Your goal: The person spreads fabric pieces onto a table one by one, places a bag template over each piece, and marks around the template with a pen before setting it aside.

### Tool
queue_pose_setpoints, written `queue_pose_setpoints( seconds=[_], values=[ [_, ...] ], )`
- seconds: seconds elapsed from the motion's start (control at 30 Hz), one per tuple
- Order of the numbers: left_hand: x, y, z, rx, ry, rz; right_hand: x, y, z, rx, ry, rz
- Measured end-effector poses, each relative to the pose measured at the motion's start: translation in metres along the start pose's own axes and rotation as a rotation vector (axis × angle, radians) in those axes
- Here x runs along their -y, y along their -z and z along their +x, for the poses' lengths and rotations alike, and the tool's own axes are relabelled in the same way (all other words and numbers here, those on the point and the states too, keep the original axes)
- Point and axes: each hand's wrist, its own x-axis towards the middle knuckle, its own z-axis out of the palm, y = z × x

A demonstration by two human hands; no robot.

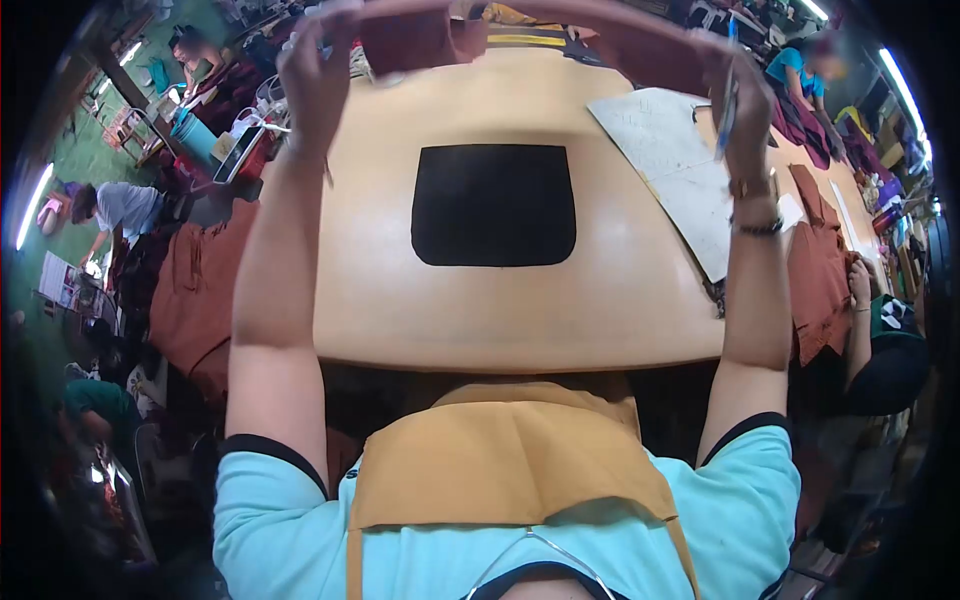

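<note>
Raised at the top of the view, a reddish-brown cloth (640, 50) stretches between my two hands. My left hand (318, 75) is closed on its left end, partly blurred. At the other end, my right hand (742, 105) grips the cloth and also has a blue pen (727, 100) between its fingers. Below the cloth, a flat black pocket-shaped piece (494, 205) with rounded lower corners lies on the pale wooden table (480, 320). Neither hand touches this black piece.
A whitish marked board (665, 165) lies at the table's right. Reddish-brown garments hang at left (195, 300) and right (820, 280). Several other people work around, including a person in blue (795, 70) at upper right and one in white (130, 210) at left.
</note>
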Motion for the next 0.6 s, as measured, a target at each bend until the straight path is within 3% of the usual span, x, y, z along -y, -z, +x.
queue_pose_setpoints(
  seconds=[0.03, 0.07, 0.13, 0.27, 0.37, 0.6],
  values=[
    [0.003, 0.000, -0.032, 0.043, -0.027, 0.047, -0.006, -0.001, -0.026, 0.054, 0.014, -0.069],
    [0.007, -0.001, -0.068, 0.087, -0.056, 0.093, 0.000, -0.005, -0.058, 0.109, -0.103, -0.070],
    [-0.017, 0.006, -0.133, 0.325, 0.162, 0.078, 0.005, -0.007, -0.110, 0.230, -0.181, -0.091],
    [-0.036, 0.031, -0.231, 0.661, 0.268, 0.013, 0.016, -0.005, -0.201, 0.430, -0.275, -0.071],
    [-0.060, 0.056, -0.249, 0.813, 0.296, 0.101, 0.040, 0.007, -0.228, 0.527, -0.301, -0.107],
    [-0.090, 0.094, -0.253, 0.894, 0.254, 0.055, 0.081, 0.036, -0.241, 0.639, -0.312, -0.118]
  ],
)
